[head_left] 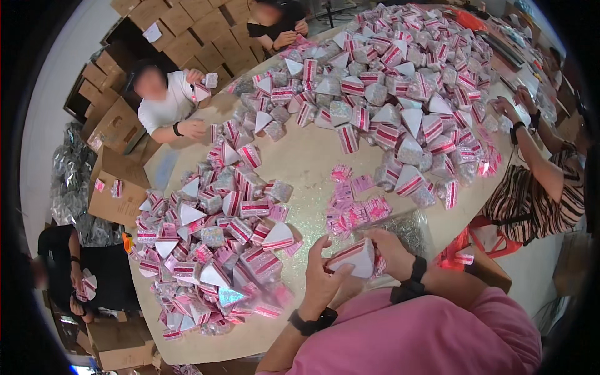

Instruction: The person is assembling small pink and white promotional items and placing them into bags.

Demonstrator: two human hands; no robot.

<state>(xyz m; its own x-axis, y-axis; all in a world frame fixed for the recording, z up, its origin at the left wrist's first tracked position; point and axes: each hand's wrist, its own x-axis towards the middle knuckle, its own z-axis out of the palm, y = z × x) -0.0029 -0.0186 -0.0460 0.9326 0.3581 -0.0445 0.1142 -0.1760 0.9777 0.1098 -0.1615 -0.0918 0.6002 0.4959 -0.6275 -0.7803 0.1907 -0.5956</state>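
Observation:
My left hand [323, 275] and my right hand [389, 249] both grip one small triangular box [354, 257], white with pink and red stripes, just above the near edge of the tan table [306, 164]. Right behind my hands lies a loose heap of flat pink cards [353, 207] and a clear bag of glittery filler [406, 229]. A pile of finished triangular boxes [215, 250] lies to my left. My sleeves are pink, and each wrist wears a black band.
A far larger heap of the same boxes [400, 87] covers the table's far side. Other people sit around it: one in white [165, 103], one in black at the back [275, 25], one in a striped top [544, 181], one in black at lower left [75, 269]. Cardboard cartons [181, 31] are stacked behind.

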